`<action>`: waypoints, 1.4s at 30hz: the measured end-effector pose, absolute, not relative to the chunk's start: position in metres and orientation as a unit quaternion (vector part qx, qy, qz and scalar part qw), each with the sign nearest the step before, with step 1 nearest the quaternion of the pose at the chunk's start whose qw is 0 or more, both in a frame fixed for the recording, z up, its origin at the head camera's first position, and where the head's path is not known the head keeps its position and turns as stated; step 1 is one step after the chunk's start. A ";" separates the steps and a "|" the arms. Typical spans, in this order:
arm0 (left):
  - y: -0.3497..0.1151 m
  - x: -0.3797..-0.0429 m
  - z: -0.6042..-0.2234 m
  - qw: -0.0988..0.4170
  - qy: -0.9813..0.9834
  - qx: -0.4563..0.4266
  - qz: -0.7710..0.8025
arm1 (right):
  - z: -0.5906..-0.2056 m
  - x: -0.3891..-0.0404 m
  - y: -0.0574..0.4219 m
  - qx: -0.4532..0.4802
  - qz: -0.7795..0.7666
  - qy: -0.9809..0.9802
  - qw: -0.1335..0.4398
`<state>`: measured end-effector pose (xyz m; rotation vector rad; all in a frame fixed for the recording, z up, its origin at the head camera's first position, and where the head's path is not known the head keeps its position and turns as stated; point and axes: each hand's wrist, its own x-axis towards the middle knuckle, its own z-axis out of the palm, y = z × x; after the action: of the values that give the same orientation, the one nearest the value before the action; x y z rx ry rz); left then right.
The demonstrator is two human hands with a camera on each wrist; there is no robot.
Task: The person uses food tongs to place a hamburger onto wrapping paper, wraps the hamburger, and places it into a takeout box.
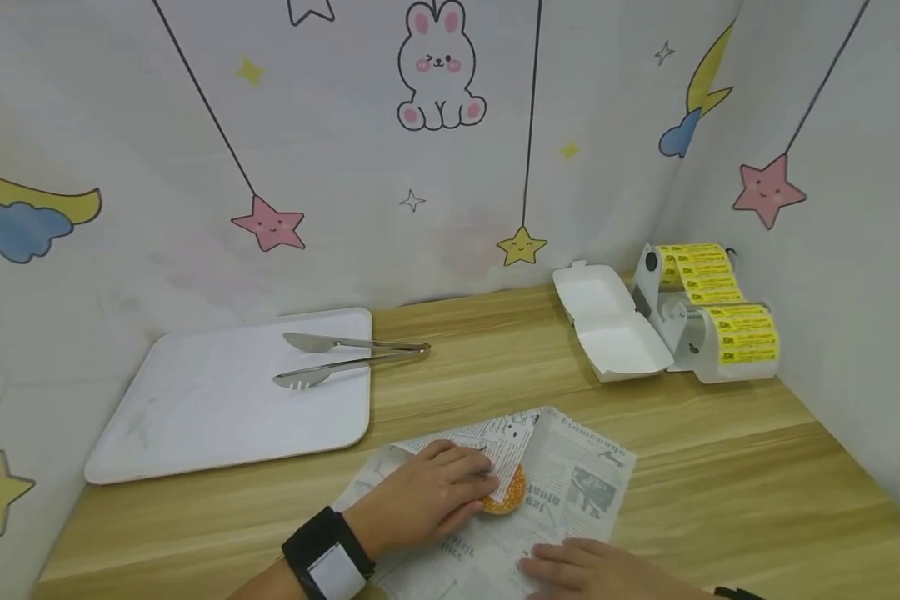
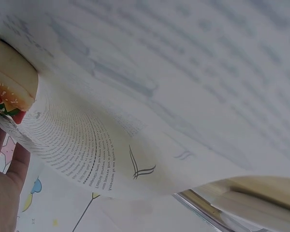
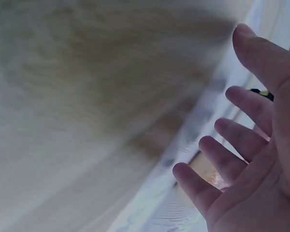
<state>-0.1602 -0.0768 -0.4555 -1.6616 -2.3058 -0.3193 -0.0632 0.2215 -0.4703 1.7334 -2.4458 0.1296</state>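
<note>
A hamburger [image 1: 512,493] with a sesame bun lies on newsprint-patterned wrapping paper [image 1: 570,467], partly covered by a folded-over flap of it. My left hand [image 1: 427,498] rests across this flap against the burger, fingers extended and together. In the left wrist view the burger [image 2: 14,79] shows its filling at the left edge, and the raised paper [image 2: 87,135] fills most of the picture. At the paper's lower right, my right hand [image 1: 588,571] lies with fingers loosely straight over the sheet. The right wrist view shows that hand [image 3: 251,145] with fingers apart, nothing between them.
A white tray [image 1: 225,400] lies at the left, with metal tongs [image 1: 360,343] across its right edge. Behind on the right stand an opened white takeaway box [image 1: 618,342] and a label dispenser with a yellow sticker roll [image 1: 746,337]. A printed curtain encloses the wooden table.
</note>
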 end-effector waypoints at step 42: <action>-0.079 -0.153 -0.450 0.093 -0.813 -0.565 -0.105 | -0.466 -0.076 0.208 0.483 0.342 -0.805 0.017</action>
<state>-0.1530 -0.0786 -0.4496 -1.6767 -2.4146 -0.3118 -0.0759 0.2082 -0.4657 1.5028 -2.5037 1.0638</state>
